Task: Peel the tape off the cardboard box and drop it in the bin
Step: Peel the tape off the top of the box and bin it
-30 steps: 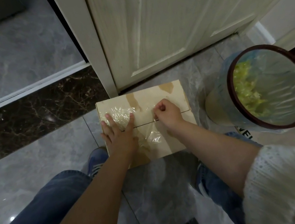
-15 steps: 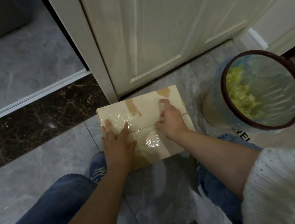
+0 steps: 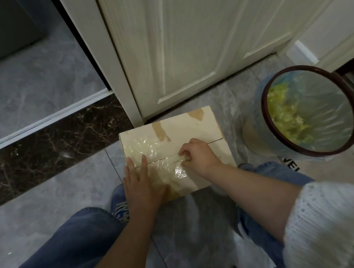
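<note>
A person crouches on a grey tiled floor [image 3: 22, 95] before a white door [image 3: 189, 37], working at a sealed parcel. At left, a blue shoe [image 3: 118, 202] shows white lettering that is too blurred and cut off to read. Next, the left hand [image 3: 141, 185] lies flat on the cardboard box [image 3: 184, 127], fingers [image 3: 144, 163] straight and released, pressing the near-left part of the lid down. The box sits on the floor just in front of the door, its top crossed by clear, crinkled tape [image 3: 149, 145] over the centre seam. Further right, the right hand [image 3: 198, 156] has its fingers curled at the seam, apparently pinching a lifted edge of the tape, though the glare on the film makes the grip hard to confirm. At far right, near the box but apart from it, stands the bin [image 3: 263, 104], lined with a clear bag and holding yellow-green scraps.

The peel looks barely begun. It would go best with the flat hand holding the box firmly while the strip is drawn back low along the seam, slowly, so the film comes away whole rather than tearing.

Beneath the bin, black letters, perhaps "VE", show on a second shoe; the rest is hidden. The box carries brown patches but no legible label.
</note>
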The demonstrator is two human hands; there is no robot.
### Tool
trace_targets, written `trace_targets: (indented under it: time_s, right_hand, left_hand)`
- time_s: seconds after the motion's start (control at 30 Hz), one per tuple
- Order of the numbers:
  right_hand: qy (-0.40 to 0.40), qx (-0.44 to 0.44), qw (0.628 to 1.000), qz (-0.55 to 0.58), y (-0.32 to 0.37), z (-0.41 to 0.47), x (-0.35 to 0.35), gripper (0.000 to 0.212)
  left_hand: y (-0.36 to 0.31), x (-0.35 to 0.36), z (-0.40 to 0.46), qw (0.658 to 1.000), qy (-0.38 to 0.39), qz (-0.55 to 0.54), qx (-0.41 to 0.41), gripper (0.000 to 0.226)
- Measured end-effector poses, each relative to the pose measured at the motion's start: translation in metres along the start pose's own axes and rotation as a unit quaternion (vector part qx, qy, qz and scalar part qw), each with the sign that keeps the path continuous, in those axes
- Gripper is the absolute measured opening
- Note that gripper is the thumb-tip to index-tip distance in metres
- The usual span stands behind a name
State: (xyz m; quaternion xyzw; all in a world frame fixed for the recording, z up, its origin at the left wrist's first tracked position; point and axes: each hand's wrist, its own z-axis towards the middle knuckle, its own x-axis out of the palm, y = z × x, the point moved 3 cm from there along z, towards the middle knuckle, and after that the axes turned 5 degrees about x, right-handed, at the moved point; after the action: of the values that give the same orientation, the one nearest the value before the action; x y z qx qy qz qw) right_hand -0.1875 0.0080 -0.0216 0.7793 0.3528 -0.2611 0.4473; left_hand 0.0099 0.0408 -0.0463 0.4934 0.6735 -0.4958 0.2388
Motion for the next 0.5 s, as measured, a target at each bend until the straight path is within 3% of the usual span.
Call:
trace_targets:
  time_s: [0.13, 0.37, 0.5]
  right_hand:
    - [-0.043, -0.006, 0.998, -0.036, -0.004, 0.002, -0.001, 0.008]
    - [-0.039, 0.002, 0.998, 0.049, -0.007, 0.002, 0.005, 0.011]
    - [-0.014, 0.073, 0.986, 0.148, -0.008, 0.001, 0.011, 0.014]
  left_hand:
    - [0.008, 0.005, -0.001, 1.0, 0.006, -0.01, -0.008, 0.118]
    - [0.01, 0.007, 0.002, 0.999, 0.004, -0.045, -0.022, 0.129]
    - [0.012, 0.008, 0.002, 0.999, 0.002, -0.047, -0.021, 0.13]
